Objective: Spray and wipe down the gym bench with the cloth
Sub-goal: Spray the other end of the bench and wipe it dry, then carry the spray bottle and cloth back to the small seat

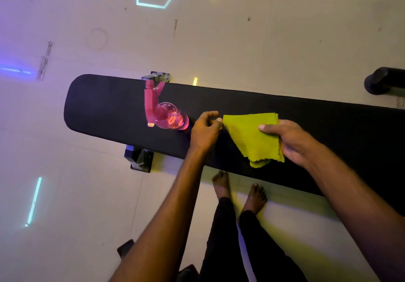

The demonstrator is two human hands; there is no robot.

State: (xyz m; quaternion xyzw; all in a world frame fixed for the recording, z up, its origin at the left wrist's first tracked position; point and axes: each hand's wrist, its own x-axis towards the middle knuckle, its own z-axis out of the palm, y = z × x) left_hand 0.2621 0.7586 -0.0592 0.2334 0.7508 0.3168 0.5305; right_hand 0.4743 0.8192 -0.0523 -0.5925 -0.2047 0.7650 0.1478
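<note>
cloth (252,138), yellow-green and folded, hangs over the black gym bench (105,106), stretched between my two hands. my right hand (289,141) is clamped on its right edge, thumb on top and fingers underneath. my left hand (206,128) pinches the left corner between thumb and forefinger, the other fingers curled loosely. the cloth looks lifted off the pad rather than pressed flat, though i cannot tell whether its lower edge touches.

the spray bottle (163,111), clear with a pink trigger head, stands on the bench just beside my left hand, toward the rounded end of the pad. my bare feet (238,190) are on the pale floor (219,47) close to the near edge of the bench.

i judge i am setting up the cloth for a wipe. the risk is that bottle: a stroke toward the rounded end would carry my left knuckles or the cloth into it and knock it over or off the edge. the left pinch is also slight, so the corner could slip and the cloth bunch under my right palm. whether the pad is wet yet, i cannot see.
</note>
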